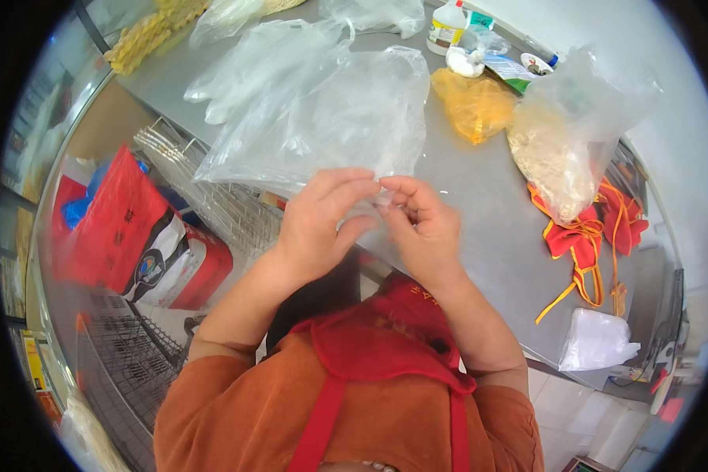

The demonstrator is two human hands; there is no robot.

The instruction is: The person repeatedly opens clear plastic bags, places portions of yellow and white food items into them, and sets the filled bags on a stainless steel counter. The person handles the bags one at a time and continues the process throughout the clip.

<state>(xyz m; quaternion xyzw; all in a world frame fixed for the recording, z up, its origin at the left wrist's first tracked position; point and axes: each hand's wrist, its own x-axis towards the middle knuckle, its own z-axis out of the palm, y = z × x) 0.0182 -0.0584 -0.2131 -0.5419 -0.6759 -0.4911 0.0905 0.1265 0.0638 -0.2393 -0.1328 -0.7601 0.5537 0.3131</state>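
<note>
A clear plastic bag [366, 106] lies spread on the grey metal table [472, 236] in front of me, its near edge reaching my hands. My right hand [422, 221] pinches a bit of the thin film between thumb and fingers. The fingertips of my left hand [330, 221] meet those of the right at the same edge, while the left thumb stands apart below. Whether the left fingers grip the film is hidden. More clear bags [271, 59] lie crumpled farther back and to the left.
At right are a yellow plastic bag [475, 109], a bag of pale food [551, 147], red cloth with yellow ties [578, 242] and a white bag [596, 339]. A bottle [446, 26] stands behind. Wire racks [212, 189], a red sack [147, 242] and a wire cart [124, 360] occupy the left.
</note>
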